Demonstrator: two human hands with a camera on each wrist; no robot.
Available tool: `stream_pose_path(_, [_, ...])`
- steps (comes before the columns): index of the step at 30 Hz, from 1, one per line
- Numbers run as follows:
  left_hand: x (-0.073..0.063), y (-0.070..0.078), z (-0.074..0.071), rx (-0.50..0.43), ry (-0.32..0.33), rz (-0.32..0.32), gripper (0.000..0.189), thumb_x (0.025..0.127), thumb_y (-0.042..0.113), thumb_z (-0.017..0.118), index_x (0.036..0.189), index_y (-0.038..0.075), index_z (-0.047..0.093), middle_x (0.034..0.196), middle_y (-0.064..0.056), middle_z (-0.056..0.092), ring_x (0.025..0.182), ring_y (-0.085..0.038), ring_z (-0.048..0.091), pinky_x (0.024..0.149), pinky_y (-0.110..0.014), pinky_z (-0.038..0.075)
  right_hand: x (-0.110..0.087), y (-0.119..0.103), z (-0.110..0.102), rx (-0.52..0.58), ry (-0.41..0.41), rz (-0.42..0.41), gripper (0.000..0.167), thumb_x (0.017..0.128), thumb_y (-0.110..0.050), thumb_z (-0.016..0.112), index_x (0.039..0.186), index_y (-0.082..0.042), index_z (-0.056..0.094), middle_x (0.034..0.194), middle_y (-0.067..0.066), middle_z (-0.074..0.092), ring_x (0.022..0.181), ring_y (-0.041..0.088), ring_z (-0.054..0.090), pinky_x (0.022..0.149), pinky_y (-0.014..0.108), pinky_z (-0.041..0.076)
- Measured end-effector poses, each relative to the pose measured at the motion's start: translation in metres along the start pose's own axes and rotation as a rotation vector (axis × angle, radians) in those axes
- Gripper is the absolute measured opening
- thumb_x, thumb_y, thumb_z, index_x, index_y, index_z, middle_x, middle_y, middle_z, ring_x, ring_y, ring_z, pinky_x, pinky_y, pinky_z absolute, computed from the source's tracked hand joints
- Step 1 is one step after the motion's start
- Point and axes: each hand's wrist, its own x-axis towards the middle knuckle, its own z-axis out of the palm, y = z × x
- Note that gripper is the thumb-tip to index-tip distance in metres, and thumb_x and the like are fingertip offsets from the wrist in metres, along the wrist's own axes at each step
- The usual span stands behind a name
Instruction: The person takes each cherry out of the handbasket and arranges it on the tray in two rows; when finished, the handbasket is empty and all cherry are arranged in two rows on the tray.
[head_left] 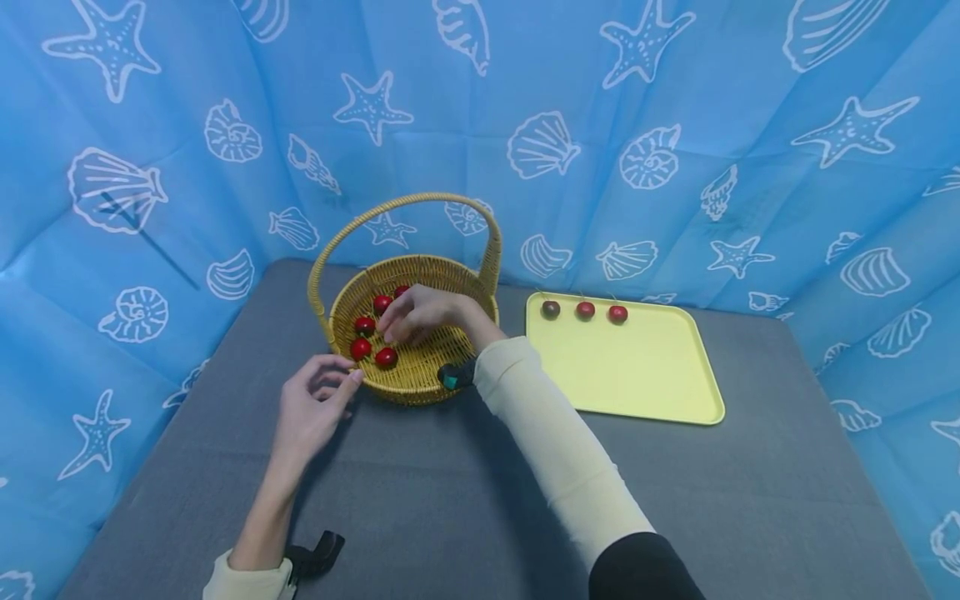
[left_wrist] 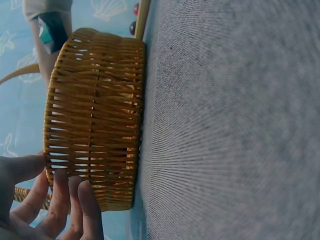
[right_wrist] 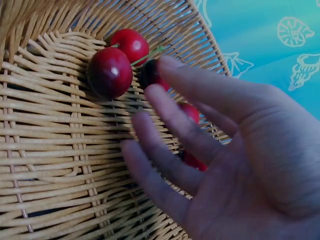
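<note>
A round woven basket (head_left: 427, 383) with a tall arched handle stands on the grey table. Several red cherries lie on its left side, among them a cherry (head_left: 386, 358) near the front and a darker one (right_wrist: 110, 73). My right hand (head_left: 420, 315) reaches inside with fingers spread and slightly bent; a dark red cherry (right_wrist: 150, 74) shows just beyond its thumb and index fingertips. At the basket's left front rim, my left hand (head_left: 315, 404) pinches the edge between thumb and fingers. The other left fingers curve outside the wicker wall (left_wrist: 95, 120).
Right of the basket lies a pale yellow tray (head_left: 630, 367). Three cherries sit in a row along its back left edge, the middle cherry (head_left: 585, 311) among them. A blue curtain (head_left: 465, 100) with shells and starfish surrounds the table (head_left: 450, 500).
</note>
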Motion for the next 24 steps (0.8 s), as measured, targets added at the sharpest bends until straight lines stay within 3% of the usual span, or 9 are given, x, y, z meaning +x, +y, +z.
stream_pose_path(4, [-0.001, 0.0, 0.0, -0.002, -0.007, -0.008, 0.032, 0.106, 0.032, 0.073, 0.127, 0.009, 0.067, 0.11, -0.02, 0.075, 0.079, -0.022, 0.076, 0.066, -0.032, 0.067, 0.002, 0.003, 0.002, -0.013, -0.036, 0.045, 0.035, 0.105, -0.013, 0.07, 0.14, -0.007, 0.07, 0.138, 0.014, 0.073, 0.127, 0.031, 0.071, 0.11, 0.047, 0.063])
stream_pose_path(12, [0.0, 0.0, -0.001, -0.008, -0.017, -0.011, 0.034, 0.106, 0.033, 0.073, 0.128, 0.009, 0.066, 0.11, -0.02, 0.076, 0.08, -0.021, 0.076, 0.067, -0.032, 0.067, -0.002, -0.004, 0.005, 0.047, -0.147, 0.06, 0.04, 0.106, -0.005, 0.068, 0.146, -0.003, 0.065, 0.146, 0.018, 0.065, 0.117, 0.024, 0.073, 0.116, 0.053, 0.058])
stream_pose_path(18, [0.0, 0.0, -0.001, -0.007, -0.017, -0.015, 0.034, 0.106, 0.034, 0.074, 0.128, 0.009, 0.066, 0.11, -0.02, 0.075, 0.08, -0.022, 0.076, 0.067, -0.033, 0.067, -0.004, -0.01, 0.006, 0.105, -0.227, 0.061, 0.044, 0.105, 0.004, 0.063, 0.149, 0.001, 0.06, 0.153, 0.022, 0.058, 0.119, 0.029, 0.072, 0.121, 0.056, 0.053])
stream_pose_path(24, [0.0, 0.0, -0.001, 0.0, -0.012, -0.019, 0.033, 0.106, 0.033, 0.073, 0.128, 0.009, 0.066, 0.111, -0.02, 0.075, 0.08, -0.023, 0.076, 0.067, -0.032, 0.067, -0.003, -0.012, 0.009, 0.104, -0.239, 0.059, 0.048, 0.103, 0.005, 0.065, 0.15, 0.001, 0.059, 0.155, 0.02, 0.057, 0.121, 0.025, 0.068, 0.121, 0.051, 0.054])
